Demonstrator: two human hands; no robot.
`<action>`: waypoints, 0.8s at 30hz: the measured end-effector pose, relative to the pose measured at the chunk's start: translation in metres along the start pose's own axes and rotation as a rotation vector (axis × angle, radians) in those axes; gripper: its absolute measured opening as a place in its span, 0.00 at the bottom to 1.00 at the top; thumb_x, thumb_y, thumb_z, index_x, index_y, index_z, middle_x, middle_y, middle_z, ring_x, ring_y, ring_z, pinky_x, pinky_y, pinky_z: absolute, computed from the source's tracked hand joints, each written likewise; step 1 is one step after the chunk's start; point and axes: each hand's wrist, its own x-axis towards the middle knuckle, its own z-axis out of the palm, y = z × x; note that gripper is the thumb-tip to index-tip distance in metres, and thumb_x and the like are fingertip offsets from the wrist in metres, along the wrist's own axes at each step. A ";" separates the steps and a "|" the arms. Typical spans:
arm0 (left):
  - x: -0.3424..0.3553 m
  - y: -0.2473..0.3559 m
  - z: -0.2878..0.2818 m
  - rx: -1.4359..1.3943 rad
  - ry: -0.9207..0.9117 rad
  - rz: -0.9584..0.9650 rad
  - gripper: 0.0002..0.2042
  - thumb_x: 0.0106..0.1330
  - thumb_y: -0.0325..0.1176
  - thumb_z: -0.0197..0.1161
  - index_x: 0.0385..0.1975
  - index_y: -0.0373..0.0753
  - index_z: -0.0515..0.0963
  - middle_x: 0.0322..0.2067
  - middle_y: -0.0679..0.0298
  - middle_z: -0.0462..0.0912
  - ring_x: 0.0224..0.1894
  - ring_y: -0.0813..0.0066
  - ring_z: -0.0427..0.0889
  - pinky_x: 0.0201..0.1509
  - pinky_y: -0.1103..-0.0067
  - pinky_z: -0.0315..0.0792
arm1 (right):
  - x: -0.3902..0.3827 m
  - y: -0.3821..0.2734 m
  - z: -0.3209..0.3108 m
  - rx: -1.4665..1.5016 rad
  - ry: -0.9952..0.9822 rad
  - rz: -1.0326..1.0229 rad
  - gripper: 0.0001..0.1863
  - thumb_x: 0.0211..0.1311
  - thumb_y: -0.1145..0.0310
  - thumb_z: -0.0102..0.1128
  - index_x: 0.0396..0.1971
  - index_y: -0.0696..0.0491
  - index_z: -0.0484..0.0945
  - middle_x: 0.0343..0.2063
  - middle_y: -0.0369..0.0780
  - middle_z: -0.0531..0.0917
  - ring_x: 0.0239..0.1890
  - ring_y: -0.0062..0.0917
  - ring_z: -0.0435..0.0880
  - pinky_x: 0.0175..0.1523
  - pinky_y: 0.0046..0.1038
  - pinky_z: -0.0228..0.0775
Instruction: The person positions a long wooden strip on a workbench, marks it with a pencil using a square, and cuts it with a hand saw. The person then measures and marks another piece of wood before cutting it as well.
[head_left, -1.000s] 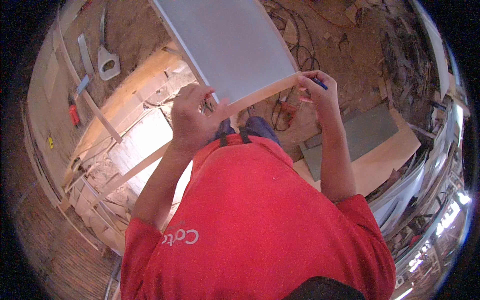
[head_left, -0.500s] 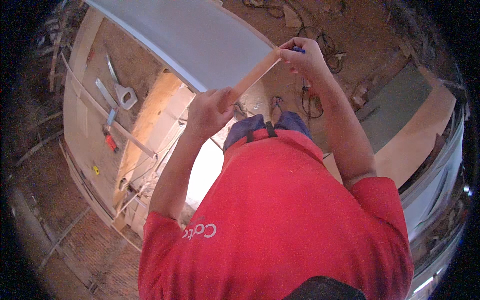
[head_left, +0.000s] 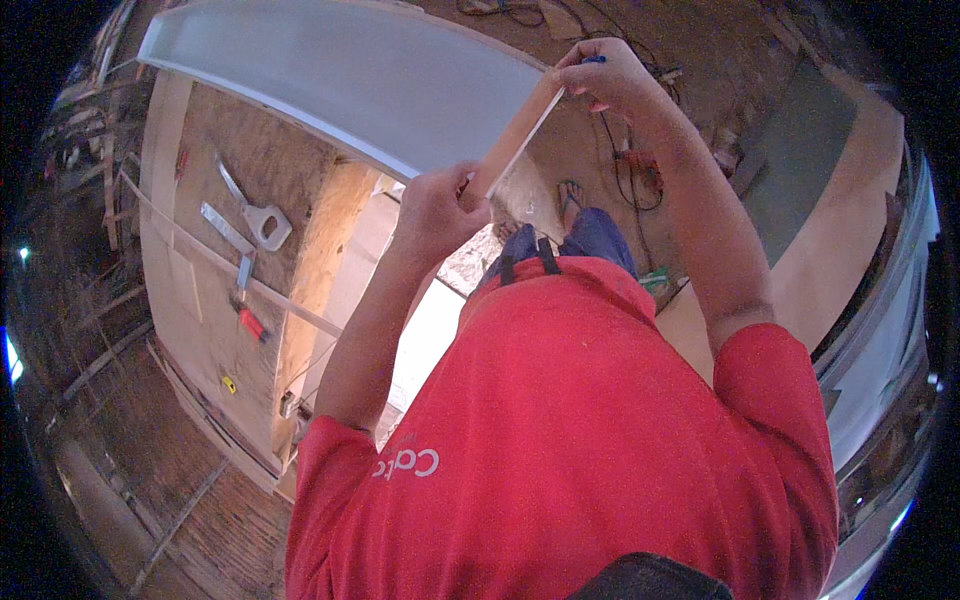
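Observation:
A long board (head_left: 350, 90) with a pale blue-grey face and a brown wooden end edge stretches from my hands toward the far left. My left hand (head_left: 440, 210) is closed around the left corner of its near end. At the right corner of that end, my right hand (head_left: 608, 80) pinches the edge between thumb and fingers. A thin blue object, like a pen (head_left: 595, 60), sticks out from the fingers of my right hand. The brown end edge runs bare between the two hands.
On a wooden bench (head_left: 210, 130) to the left lie a handsaw (head_left: 268, 226), a metal square (head_left: 226, 228), a red-handled tool (head_left: 252, 322) and a small yellow item (head_left: 229, 384). A red-orange tool (head_left: 640, 165) with cables rests on the floor. Sheets (head_left: 800, 140) lean at the right.
The board now lies flatter across the view, and its far end has come into sight at the left. The bench tools appear shifted right and down. Both hands keep their hold.

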 end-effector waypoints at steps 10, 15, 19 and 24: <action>0.004 0.002 -0.013 -0.016 -0.095 0.123 0.33 0.56 0.33 0.67 0.67 0.48 0.73 0.32 0.47 0.87 0.37 0.43 0.87 0.45 0.58 0.81 | -0.012 -0.015 0.008 0.115 0.175 0.099 0.11 0.49 0.73 0.66 0.34 0.53 0.90 0.22 0.35 0.85 0.22 0.22 0.81 0.27 0.27 0.77; 0.037 -0.024 -0.012 0.153 -0.251 0.397 0.38 0.62 0.34 0.64 0.75 0.57 0.63 0.40 0.41 0.86 0.44 0.39 0.86 0.51 0.54 0.79 | -0.017 -0.033 0.009 -0.029 0.207 0.226 0.10 0.49 0.72 0.68 0.33 0.55 0.89 0.23 0.36 0.84 0.21 0.22 0.79 0.23 0.27 0.73; 0.053 -0.018 -0.021 0.200 -0.399 0.318 0.38 0.63 0.37 0.66 0.76 0.62 0.62 0.46 0.43 0.86 0.48 0.40 0.85 0.54 0.54 0.78 | -0.018 -0.027 0.011 0.115 0.210 0.189 0.09 0.53 0.72 0.67 0.34 0.54 0.90 0.23 0.37 0.84 0.21 0.22 0.78 0.22 0.26 0.71; 0.056 0.014 -0.040 0.464 -0.472 0.192 0.39 0.61 0.40 0.71 0.75 0.68 0.63 0.48 0.48 0.86 0.51 0.44 0.86 0.56 0.55 0.80 | -0.027 -0.018 0.017 0.086 0.230 0.118 0.09 0.55 0.68 0.72 0.36 0.54 0.91 0.22 0.36 0.83 0.21 0.21 0.78 0.22 0.25 0.70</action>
